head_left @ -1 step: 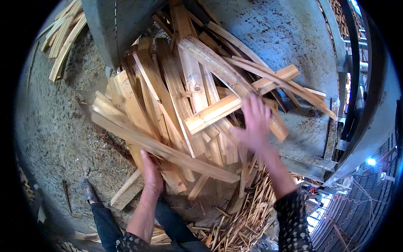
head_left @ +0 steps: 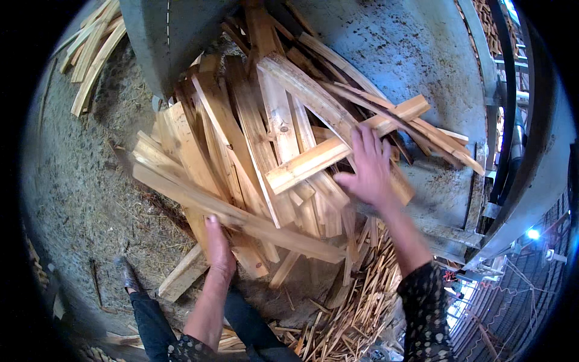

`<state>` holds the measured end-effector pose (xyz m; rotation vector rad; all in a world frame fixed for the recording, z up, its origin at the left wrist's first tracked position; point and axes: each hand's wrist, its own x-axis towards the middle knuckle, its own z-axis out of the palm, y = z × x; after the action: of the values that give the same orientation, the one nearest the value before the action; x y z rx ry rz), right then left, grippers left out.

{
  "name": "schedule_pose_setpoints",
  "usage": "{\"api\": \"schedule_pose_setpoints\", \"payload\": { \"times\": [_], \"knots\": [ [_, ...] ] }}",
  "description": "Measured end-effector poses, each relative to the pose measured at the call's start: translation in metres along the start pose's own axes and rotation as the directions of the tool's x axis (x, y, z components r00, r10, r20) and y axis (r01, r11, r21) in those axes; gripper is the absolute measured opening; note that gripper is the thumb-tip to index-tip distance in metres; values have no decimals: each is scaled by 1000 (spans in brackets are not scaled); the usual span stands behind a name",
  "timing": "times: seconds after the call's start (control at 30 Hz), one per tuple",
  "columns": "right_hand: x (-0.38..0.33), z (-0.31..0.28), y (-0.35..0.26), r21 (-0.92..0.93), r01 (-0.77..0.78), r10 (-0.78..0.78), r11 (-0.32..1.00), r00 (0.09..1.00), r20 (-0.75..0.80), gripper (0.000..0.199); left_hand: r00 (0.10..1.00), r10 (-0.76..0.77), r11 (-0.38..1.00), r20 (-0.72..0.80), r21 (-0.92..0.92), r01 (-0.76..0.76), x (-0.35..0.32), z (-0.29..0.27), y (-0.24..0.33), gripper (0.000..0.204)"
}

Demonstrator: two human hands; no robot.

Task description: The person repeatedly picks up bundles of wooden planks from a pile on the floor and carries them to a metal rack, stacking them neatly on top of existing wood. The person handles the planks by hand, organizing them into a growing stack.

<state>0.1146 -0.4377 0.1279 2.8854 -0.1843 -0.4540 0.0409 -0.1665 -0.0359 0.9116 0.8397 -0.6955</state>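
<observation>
A heap of sawn wooden offcuts (head_left: 241, 130) lies in front of me. My left hand (head_left: 221, 248) grips a long plank (head_left: 265, 230) slanting across the near side of the heap; the thumb shows against its edge, while the other fingers are hidden beneath. On the right, my right hand (head_left: 370, 172) has its fingers spread over the lower end of a long board (head_left: 313, 93). Beside these fingers a thick squared piece (head_left: 313, 163) crosses the heap at a slant. Thin strips (head_left: 422, 127) stick out beyond it to the right.
Grey metal walls (head_left: 398, 48) stand behind and right of the heap. A pile of thin sticks (head_left: 362, 295) lies at the near right. More slats (head_left: 96, 51) rest on the dirty floor (head_left: 90, 181) at far left. My boot (head_left: 125, 271) is at lower left.
My right hand has shifted slightly up and to the right, and its fingers show more clearly. The thin strips at the right have moved a little. My left hand and its plank barely differ.
</observation>
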Motion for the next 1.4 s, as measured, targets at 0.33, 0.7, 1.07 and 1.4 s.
{"api": "schedule_pose_setpoints", "payload": {
  "times": [0.33,0.7,1.07,1.4],
  "knots": [
    [46,-8,31,-81,146,-126,986,970,208,103,990,80,983,116,155,-97,12,-5,-11,64],
    [-4,-3,-165,366,168,-334,915,824,458,89,993,10,967,118,-256,21,-1,-5,17,78],
    [-9,82,-93,668,-222,355,710,932,-69,72,975,224,951,14,215,-221,-3,36,19,92],
    [-326,15,110,-327,-522,555,788,370,745,57,977,204,931,-64,320,-173,1,18,15,89]
  ]
}}
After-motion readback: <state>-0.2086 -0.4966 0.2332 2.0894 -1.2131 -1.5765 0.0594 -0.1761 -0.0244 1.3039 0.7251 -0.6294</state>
